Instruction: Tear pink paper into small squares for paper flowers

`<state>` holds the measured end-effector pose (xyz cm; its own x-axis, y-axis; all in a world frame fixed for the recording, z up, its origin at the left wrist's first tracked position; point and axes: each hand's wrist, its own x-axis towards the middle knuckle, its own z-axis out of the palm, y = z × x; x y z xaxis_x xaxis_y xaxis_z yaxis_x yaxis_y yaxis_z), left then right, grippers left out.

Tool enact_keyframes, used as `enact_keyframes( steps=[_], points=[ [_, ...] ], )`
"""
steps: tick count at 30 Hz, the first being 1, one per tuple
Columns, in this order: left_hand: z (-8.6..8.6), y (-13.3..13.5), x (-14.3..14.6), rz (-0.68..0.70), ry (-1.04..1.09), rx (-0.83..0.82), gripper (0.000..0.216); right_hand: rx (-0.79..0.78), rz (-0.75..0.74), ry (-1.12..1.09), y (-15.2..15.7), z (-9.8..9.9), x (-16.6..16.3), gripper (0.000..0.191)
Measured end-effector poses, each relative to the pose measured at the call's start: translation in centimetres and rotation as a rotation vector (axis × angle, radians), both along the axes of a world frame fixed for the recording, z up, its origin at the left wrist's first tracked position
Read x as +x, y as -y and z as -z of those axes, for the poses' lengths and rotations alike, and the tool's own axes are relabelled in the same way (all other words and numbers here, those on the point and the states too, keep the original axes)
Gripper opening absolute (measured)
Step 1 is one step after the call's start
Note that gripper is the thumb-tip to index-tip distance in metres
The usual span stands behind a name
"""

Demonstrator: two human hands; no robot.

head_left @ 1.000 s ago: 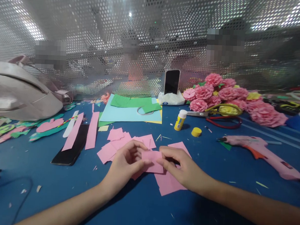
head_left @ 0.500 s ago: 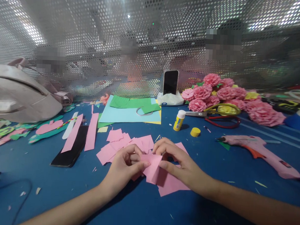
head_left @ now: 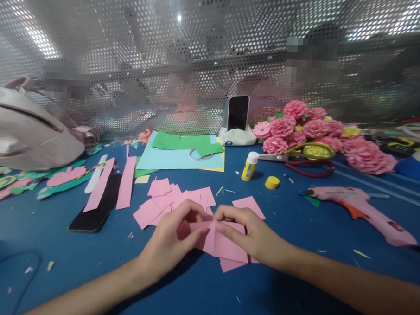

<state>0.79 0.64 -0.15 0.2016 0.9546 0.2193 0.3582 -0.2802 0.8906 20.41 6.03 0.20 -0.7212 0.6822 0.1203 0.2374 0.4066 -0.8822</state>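
Between my two hands is a creased piece of pink paper point(head_left: 223, 244), raised a little above the table. My left hand point(head_left: 173, 237) pinches its upper left part between thumb and fingers. At the upper edge near the crease, my right hand point(head_left: 255, 234) pinches it too, the two thumbs close together. More pink paper point(head_left: 231, 265) lies beneath the held piece. Overlapping pink paper squares point(head_left: 166, 199) spread out behind my left hand, and a single pink square point(head_left: 248, 205) lies behind my right. The undersides of the fingers are partly hidden.
An uncapped glue stick point(head_left: 250, 166) stands near its yellow cap point(head_left: 272, 182). Behind are scissors point(head_left: 293, 159) and pink paper flowers point(head_left: 283, 126). A pink glue gun point(head_left: 364, 208) lies right. Leftward, pink strips point(head_left: 126, 184) lie by a dark phone point(head_left: 101, 213); a bag point(head_left: 33, 126) sits beyond.
The held pink paper was folded narrow and now spreads wider, with a crease showing down its middle. My right hand has shifted its grip, and its fingers are nearer my left hand's.
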Motion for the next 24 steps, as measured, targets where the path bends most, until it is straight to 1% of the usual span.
enact_keyframes(
  steps=[1,2,4,6,8,12,18,24],
  points=[
    [-0.08,0.02,-0.02,0.032,-0.114,0.007,0.003,0.008,-0.021,0.012,0.02,-0.02,-0.04,0.017],
    [-0.18,0.04,-0.01,0.067,-0.225,0.018,0.004,0.022,-0.04,0.022,0.04,-0.05,-0.09,0.016],
    [-0.37,0.08,0.08,0.124,-0.392,0.066,0.013,0.064,-0.063,0.042,0.1,-0.09,-0.17,0.015],
    [-0.52,0.09,0.22,0.154,-0.46,0.12,0.02,0.105,-0.065,0.065,0.14,-0.06,-0.23,0.016],
    [-0.58,0.04,0.28,0.168,-0.46,0.138,0.026,0.128,-0.068,0.085,0.16,0.05,-0.25,0.017],
    [-0.46,-0.08,0.13,0.195,-0.408,0.113,0.03,0.133,-0.085,0.091,0.15,0.17,-0.2,0.017],
    [-0.3,0.17,0.03,0.219,-0.339,0.136,0.027,0.051,-0.147,0.026,0.11,-0.23,-0.16,0.017],
    [-0.21,0.22,0.21,0.194,-0.285,0.122,0.032,-0.032,-0.172,-0.019,-0.01,-0.42,-0.11,0.018]
  ],
)
